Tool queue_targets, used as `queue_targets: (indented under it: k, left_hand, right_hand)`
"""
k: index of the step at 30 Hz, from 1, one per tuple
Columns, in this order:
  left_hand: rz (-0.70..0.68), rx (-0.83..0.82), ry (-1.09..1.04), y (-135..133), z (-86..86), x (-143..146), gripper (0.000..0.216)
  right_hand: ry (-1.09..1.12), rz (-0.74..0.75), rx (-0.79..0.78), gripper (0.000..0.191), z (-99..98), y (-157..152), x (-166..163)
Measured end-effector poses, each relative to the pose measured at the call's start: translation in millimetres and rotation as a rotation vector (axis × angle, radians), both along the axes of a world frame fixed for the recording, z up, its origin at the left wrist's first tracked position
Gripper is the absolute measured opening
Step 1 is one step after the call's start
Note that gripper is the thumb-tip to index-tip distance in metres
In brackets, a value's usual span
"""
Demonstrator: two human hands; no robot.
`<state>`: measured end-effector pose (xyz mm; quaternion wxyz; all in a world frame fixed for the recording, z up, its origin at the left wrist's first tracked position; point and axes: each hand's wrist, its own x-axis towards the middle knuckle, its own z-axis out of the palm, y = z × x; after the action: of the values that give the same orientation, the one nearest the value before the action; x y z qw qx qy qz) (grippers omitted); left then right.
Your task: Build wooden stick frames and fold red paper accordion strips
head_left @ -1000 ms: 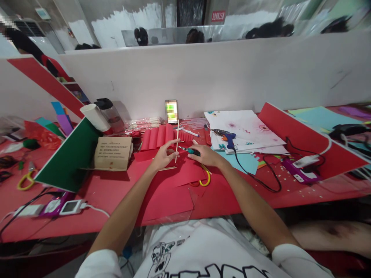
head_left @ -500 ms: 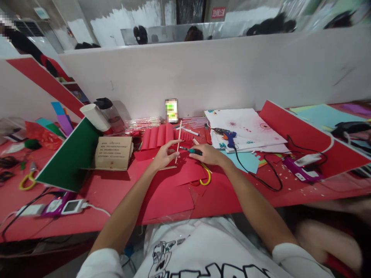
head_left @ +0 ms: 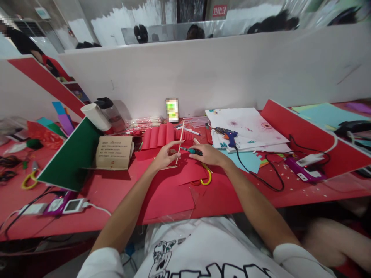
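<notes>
In the head view, mid-desk (head_left: 95, 193) over red paper (head_left: 171, 200), the left hand (head_left: 165, 155) pinches a thin stick (head_left: 182, 133); the right hand (head_left: 213, 155) grips a teal-and-black tool (head_left: 196, 151) — tip near the stick. A yellow handle (head_left: 209, 177) lies nearer the front edge, a glue gun (head_left: 231, 137) toward the back. Tan box (head_left: 113, 153) and red wall sign (head_left: 220, 11) bear Chinese characters — the box's too small to read.

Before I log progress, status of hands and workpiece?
Left hand: pinching thin stick. Right hand: gripping teal-and-black tool, tip close to stick. Nearby: yellow handle beside right hand.
</notes>
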<state>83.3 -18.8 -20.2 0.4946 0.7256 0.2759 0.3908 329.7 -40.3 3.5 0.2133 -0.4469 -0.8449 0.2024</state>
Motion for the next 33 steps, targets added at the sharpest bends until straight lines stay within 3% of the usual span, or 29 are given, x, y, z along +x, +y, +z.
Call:
queue_targets:
  k: [10, 22, 33]
  left_hand:
    - [-0.109, -0.057, -0.034, 2.7, -4.1, 0.8, 0.060]
    - [-0.110, -0.063, -0.022, 0.1, 1.1, 0.1, 0.059]
    - [-0.139, -0.143, -0.081, -5.8, 9.7, -2.1, 0.063]
  right_hand:
    - [0.008, 0.052, -0.026, 0.043, -0.7, 0.4, 2.5]
    - [0.000, 0.038, -0.001, 0.043, -4.2, 2.9, 3.7]
    - [0.103, 0.104, -0.115, 0.045, -1.0, 3.8, 9.3]
